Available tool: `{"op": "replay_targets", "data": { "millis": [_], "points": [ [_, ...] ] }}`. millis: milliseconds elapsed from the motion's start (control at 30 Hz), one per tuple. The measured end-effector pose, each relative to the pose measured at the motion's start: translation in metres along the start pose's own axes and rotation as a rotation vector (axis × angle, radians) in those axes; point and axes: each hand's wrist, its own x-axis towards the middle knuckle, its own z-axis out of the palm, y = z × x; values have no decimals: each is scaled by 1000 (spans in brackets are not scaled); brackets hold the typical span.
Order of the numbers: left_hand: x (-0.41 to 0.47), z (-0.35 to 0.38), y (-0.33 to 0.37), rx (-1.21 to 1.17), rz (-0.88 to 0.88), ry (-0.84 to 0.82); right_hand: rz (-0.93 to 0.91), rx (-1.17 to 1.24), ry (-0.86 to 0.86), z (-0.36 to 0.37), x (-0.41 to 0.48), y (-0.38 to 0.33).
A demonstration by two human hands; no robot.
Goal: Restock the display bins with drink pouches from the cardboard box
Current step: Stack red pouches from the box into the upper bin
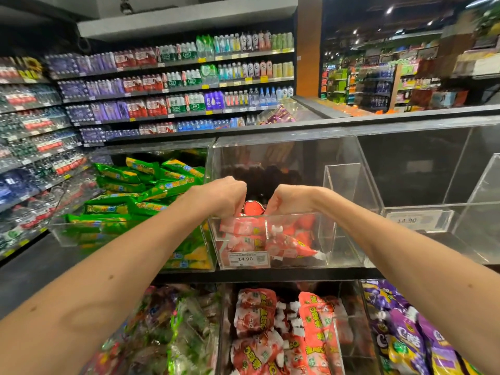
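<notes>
**Spotter:** Where's your grip right now?

**Operator:** My left hand [219, 197] and right hand [288, 200] are side by side at the centre of the frame, over the clear middle bin [326, 236]. Both are clenched, knuckles up. A red pouch [253, 207] stands between them, and I judge each hand is pinching one side of it. I can't see my fingertips, which are tucked behind the backs of my hands.

**Spotter:** Which way does it go from there?

**Operator:** Straight down. The pile of red pouches [286, 246] lies directly under my hands, against the front wall. Those pouches lie lengthwise across the frame with their white spouts toward the lower right, while mine is upright. I think it needs tipping flat to match them. Neither hand is nearer, so either one could let go first.

**Spotter:** And the box?

**Operator:** It's not in view. The green pouches [151, 185] are in the next bin, left of centre.
</notes>
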Motion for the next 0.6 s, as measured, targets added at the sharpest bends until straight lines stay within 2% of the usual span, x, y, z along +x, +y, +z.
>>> {"op": "replay_targets", "data": {
  "millis": [100,200,267,367,467,533,600],
  "points": [
    [6,-7,9,90,-56,-115,-16,-4,-13,2,2,0],
    [8,-6,11,54,-106,-81,1,1,25,4,3,4],
    [8,0,6,-138,-109,94,-38,62,127,3,-1,6],
    [-16,8,3,-516,-149,457,-134,87,422,-4,-13,-1],
    [-60,13,15,-647,-215,744,-271,74,627,-10,-40,-16],
    [-95,16,32,-662,-226,827,-360,151,651,-4,-69,-24],
    [-130,23,55,-689,-228,838,-448,247,703,16,-104,-25]
  ]
}}
